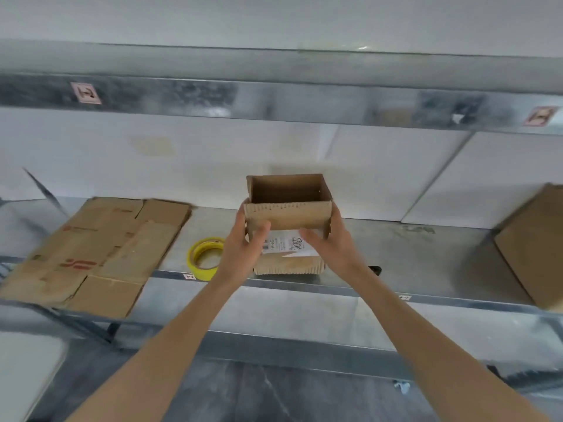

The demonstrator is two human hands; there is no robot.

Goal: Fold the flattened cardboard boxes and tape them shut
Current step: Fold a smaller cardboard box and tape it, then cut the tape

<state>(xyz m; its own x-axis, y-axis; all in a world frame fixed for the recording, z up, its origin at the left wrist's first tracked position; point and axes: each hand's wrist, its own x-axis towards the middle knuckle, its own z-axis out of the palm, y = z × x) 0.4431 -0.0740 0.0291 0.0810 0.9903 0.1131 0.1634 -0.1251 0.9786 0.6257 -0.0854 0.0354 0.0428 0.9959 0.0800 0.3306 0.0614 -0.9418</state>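
At frame centre, over the metal shelf (396, 248), the left hand (243, 243) and right hand (333, 243) grip the small cardboard box (288, 213) by its sides, thumbs on its front flap, probably squaring it for taping.

Bright, even light; blurred, warped edges

Both grips hold a small open-topped cardboard box (289, 213) on the metal shelf (411, 248): the left grip (243, 248) and right grip (330, 242) clasp its sides, thumbs on the near face by a white label (283, 243). A yellow tape roll (192, 257) lies just left, beside flattened cardboard (100, 248).
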